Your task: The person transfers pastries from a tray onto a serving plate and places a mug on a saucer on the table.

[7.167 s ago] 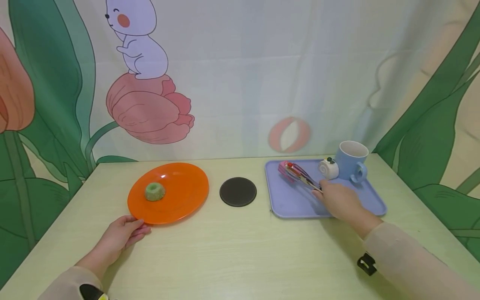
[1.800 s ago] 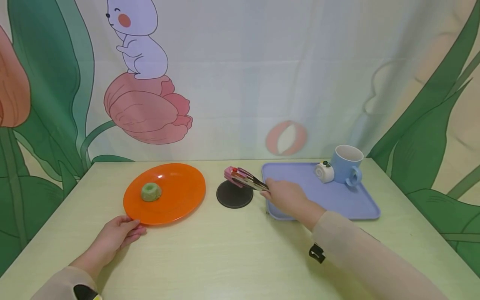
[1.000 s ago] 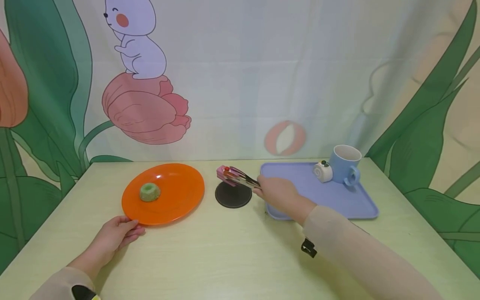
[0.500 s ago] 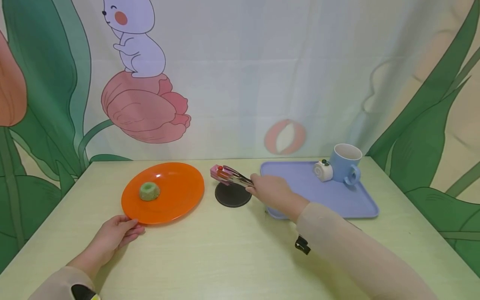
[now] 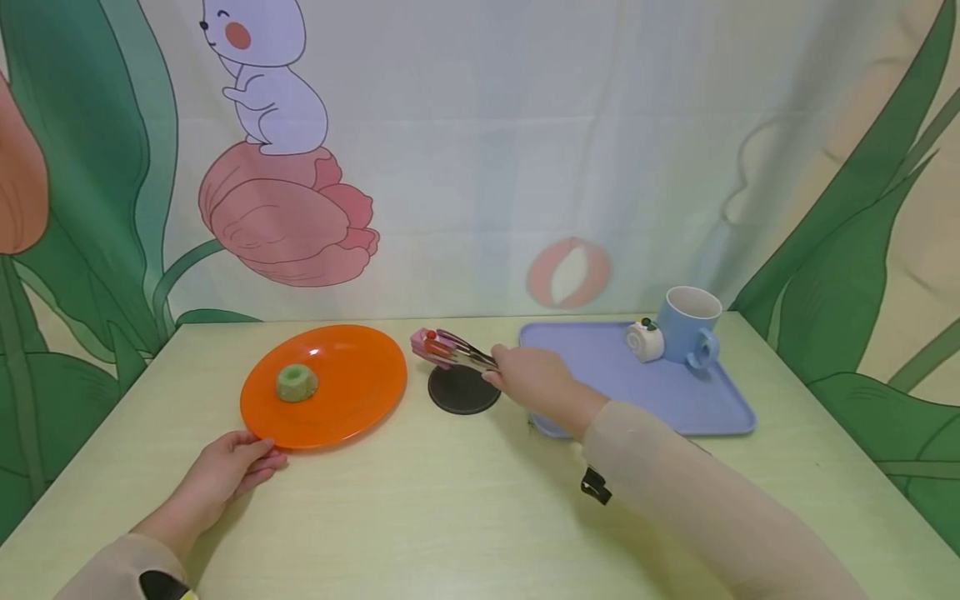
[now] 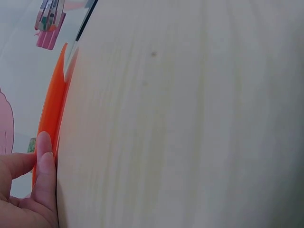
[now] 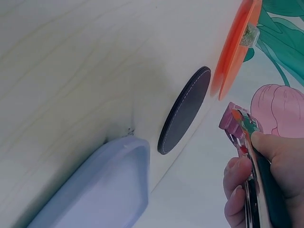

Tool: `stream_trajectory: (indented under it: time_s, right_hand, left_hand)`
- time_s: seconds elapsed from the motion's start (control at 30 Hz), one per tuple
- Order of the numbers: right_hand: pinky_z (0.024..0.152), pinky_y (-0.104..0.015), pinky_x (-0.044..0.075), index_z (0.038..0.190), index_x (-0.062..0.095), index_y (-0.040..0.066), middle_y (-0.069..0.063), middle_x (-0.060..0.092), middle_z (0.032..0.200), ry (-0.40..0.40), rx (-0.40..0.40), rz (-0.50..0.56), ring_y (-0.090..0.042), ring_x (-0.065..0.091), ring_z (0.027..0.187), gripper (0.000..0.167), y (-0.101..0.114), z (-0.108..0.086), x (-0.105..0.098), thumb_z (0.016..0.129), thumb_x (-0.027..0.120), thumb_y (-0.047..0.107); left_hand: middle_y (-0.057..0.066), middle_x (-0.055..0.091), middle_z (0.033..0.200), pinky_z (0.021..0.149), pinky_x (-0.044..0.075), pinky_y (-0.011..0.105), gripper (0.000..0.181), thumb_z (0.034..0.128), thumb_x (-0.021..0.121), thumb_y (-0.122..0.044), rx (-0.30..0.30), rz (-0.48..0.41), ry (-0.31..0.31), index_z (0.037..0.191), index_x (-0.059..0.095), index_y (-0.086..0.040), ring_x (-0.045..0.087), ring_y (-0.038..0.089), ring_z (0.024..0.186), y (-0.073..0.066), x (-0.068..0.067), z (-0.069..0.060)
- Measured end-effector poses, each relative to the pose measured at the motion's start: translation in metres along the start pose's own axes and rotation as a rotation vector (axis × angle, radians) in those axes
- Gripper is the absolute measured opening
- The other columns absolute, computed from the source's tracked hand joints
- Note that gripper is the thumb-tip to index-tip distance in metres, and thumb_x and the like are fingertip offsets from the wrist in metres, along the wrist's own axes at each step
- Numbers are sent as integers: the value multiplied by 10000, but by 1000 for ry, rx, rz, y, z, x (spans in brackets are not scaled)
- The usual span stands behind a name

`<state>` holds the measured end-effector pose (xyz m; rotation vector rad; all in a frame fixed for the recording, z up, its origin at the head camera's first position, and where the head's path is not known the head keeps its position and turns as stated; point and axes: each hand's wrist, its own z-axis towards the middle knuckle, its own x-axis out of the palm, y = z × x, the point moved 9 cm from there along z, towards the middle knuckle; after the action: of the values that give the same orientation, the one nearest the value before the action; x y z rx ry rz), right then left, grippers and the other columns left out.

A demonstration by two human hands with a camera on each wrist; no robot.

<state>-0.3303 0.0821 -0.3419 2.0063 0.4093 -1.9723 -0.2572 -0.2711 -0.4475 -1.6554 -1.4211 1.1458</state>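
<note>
My right hand (image 5: 536, 379) grips a pair of metal tongs (image 5: 471, 356), whose tips hold a pink toy cake slice (image 5: 422, 343) with a red bit on top. In the head view the slice hangs over the gap between the black coaster (image 5: 464, 390) and the orange plate (image 5: 360, 392). The right wrist view shows fingers (image 7: 236, 199) curled round the tongs. My left hand (image 5: 225, 475) pinches the plate's near left rim between thumb and fingers, seen also in the left wrist view. On the plate sits a green ring-shaped cake (image 5: 297, 383).
A lavender tray (image 5: 622, 392) lies to the right. At its back stand a blue mug (image 5: 686, 329) and, beside it, a white cake roll (image 5: 645, 342). The table (image 5: 405, 517) ends at a printed curtain (image 5: 465, 167) behind.
From the tray, my right hand has carried the cake slice in the tongs leftward, over the coaster and just past it towards the plate. My left hand stays at the plate's rim.
</note>
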Motion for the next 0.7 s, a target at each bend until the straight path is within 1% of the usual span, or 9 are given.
stream_trajectory:
  time_s: [0.4, 0.7]
  right_hand:
    - [522, -406, 494, 943, 512, 108, -30, 580, 745, -7, -8, -8, -215, 605, 690, 290, 10, 5, -2, 953, 503, 398]
    - [518, -401, 500, 969, 524, 97, -36, 589, 756, -19, -16, -19, -211, 614, 706, 297, 15, 7, -3, 954, 503, 392]
  left_hand:
    - [17, 638, 903, 761, 535, 232, 453, 1005, 424, -184, 8, -6, 7, 1313, 263, 106, 647, 84, 807, -2, 1, -3]
    - [6, 643, 884, 754, 536, 229, 445, 1002, 432, -183, 3, -12, 5, 1306, 274, 103, 648, 87, 799, -2, 1, -4]
